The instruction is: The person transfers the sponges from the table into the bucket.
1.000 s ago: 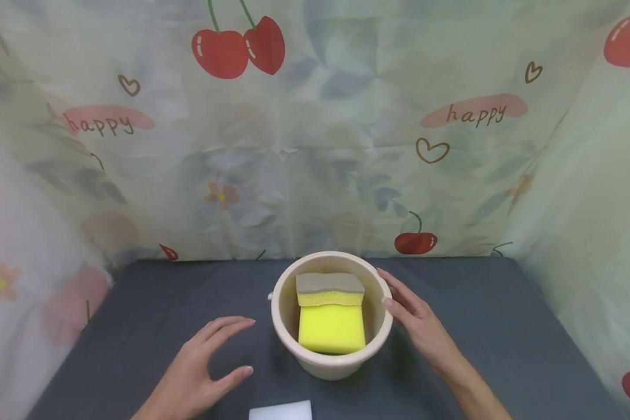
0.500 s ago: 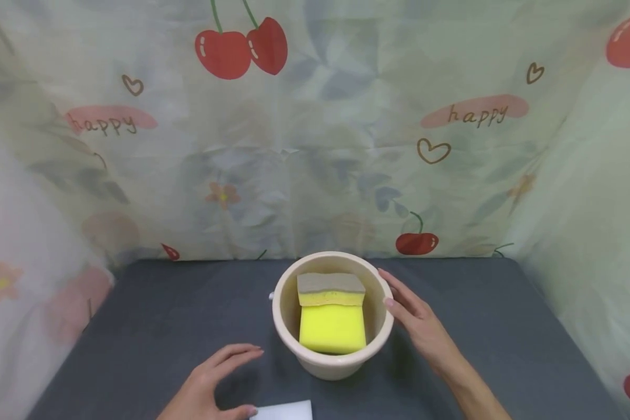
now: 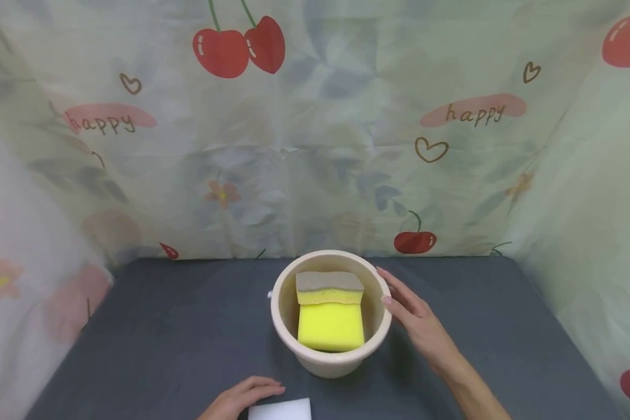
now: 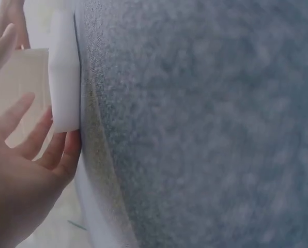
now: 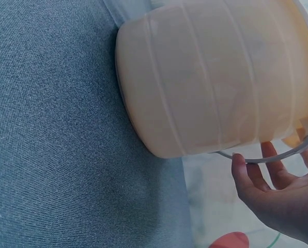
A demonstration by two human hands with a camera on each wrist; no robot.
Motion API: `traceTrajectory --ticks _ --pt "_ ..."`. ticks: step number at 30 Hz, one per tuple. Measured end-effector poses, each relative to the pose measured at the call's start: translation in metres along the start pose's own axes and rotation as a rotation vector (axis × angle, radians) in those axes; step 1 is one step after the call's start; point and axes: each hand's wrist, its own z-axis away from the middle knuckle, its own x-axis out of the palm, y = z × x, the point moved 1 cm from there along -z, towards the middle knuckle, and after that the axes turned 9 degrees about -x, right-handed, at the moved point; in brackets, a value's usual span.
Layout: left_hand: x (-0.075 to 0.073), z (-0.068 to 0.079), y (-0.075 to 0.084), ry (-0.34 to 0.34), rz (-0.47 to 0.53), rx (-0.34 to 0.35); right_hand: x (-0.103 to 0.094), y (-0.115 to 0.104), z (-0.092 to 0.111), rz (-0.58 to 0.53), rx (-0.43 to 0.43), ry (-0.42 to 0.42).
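Observation:
A cream bucket (image 3: 328,364) stands on the dark table, with two sponges inside. One sponge (image 3: 331,326) shows a bright yellow face; behind it, a yellow sponge with a grey layer (image 3: 329,283) leans higher. My right hand (image 3: 425,326) rests against the bucket's right side, thumb tip on the rim; in the right wrist view its fingers reach the wall by the grey bail handle (image 5: 278,157). At the front edge of the head view my left hand (image 3: 241,399) is beside a white sponge block (image 4: 64,77), fingertips at its end and thumb apart from it.
The dark cloth-covered table (image 3: 163,326) spreads to both sides of the bucket. Behind and at the sides hangs a curtain (image 3: 315,192) printed with cherries, hearts and flowers. A small white knob (image 3: 270,294) juts from the bucket's left side.
My left hand has come down and toward the front edge, from the bucket's left side to the white block. The right hand and bucket have stayed in place.

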Motion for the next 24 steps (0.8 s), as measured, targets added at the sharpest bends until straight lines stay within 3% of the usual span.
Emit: traceTrajectory --ticks 7,12,19,24 --pt "0.006 -0.003 -0.011 -0.006 -0.094 -0.069 0.000 0.001 -0.001 0.008 -0.008 -0.003" --pt "0.011 -0.007 -0.015 -0.012 -0.165 -0.025 0.000 0.001 0.000 0.002 -0.002 0.002" --pt "0.017 -0.004 -0.015 0.042 -0.223 0.037 -0.001 0.002 0.000 -0.002 -0.006 -0.006" --pt "0.015 -0.005 -0.013 0.019 -0.180 -0.033 -0.001 0.002 0.001 -0.008 -0.018 -0.012"
